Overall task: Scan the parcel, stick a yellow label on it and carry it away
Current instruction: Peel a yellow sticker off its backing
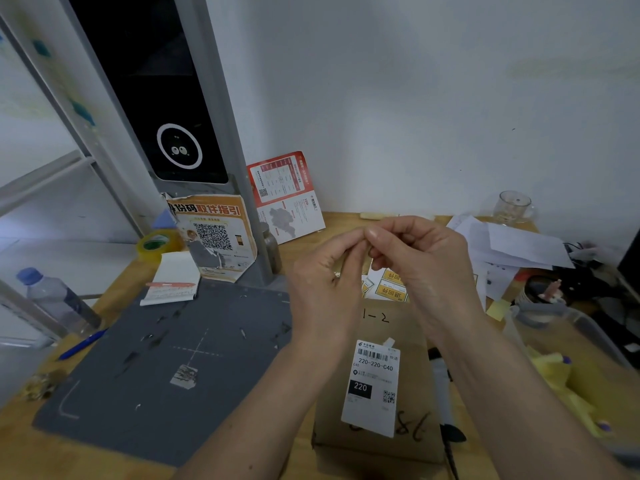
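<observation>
Both grips, left hand (327,268) and right hand (420,258), pinch something unclear; one parcel (377,375).

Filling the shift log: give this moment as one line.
step: peeling label | left hand and right hand: pinching together above sticker sheet | parcel: on desk, no yellow label visible

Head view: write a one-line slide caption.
Both hands, left and right, meet fingertip to fingertip above a sheet of yellow labels, behind the cardboard parcel on the desk.

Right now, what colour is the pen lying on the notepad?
Orange-red pen, clearest in the head view, on the white notepad.
</observation>
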